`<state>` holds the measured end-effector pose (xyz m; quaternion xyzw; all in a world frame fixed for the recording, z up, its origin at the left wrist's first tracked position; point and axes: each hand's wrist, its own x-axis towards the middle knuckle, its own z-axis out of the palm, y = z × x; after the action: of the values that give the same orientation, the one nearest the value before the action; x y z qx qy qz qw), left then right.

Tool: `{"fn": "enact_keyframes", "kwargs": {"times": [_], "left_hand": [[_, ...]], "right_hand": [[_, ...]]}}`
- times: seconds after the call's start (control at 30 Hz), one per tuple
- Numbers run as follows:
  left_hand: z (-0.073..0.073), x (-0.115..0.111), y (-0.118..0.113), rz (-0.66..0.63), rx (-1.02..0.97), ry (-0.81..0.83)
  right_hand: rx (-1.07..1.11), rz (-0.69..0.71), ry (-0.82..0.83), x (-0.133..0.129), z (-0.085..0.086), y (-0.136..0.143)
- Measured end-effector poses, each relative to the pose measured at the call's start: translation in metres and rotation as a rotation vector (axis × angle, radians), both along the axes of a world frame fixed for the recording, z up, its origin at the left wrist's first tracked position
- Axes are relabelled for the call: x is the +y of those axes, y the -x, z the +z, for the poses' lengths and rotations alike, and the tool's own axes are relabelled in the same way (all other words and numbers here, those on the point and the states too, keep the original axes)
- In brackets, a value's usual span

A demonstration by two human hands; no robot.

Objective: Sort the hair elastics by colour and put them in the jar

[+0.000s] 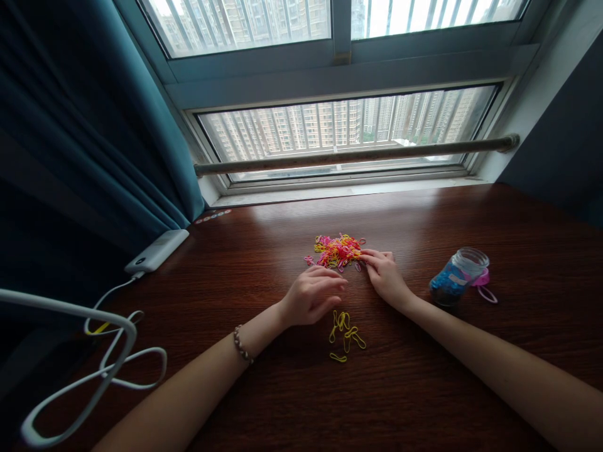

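Note:
A heap of small pink, orange and yellow loops (pixel 340 251), shaped like bulb pins or rubber bands, lies on the brown wooden table (pixel 264 389). At the heap's right edge, my right hand (pixel 387 276) has its fingers stretched out, the fingertips touching the outermost loops. My left hand (pixel 313 295) hovers just in front of the heap, fingers extended and thumb apart, with nothing visible in it. Several yellow loops (pixel 347 333) lie separately below my left fingertips, nearer to me. A braided bracelet (pixel 242 344) circles my left wrist.
To the right stands a clear jar (pixel 455 276) with blue contents, a pink piece with a ring (pixel 484 285) beside it. On the left are a white power strip (pixel 157 251), looped white cable (pixel 110 370) and blue curtain (pixel 155 157). A metal rail (pixel 348 156) crosses the window behind.

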<state>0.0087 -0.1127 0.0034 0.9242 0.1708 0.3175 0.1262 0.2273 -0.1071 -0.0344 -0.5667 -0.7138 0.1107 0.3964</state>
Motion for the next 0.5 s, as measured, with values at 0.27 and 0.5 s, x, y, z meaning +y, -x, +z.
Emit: {"fn": "enact_keyframes", "kwargs": {"times": [0.27, 0.5], "left_hand": [[-0.018, 0.056, 0.034, 0.531, 0.091, -0.005], [-0.023, 0.059, 0.028, 0.559, 0.329, 0.128]], "right_hand": [[0.031, -0.006, 0.014, 0.000, 0.000, 0.000], [0.048, -0.017, 0.027, -0.001, 0.000, 0.000]]}}
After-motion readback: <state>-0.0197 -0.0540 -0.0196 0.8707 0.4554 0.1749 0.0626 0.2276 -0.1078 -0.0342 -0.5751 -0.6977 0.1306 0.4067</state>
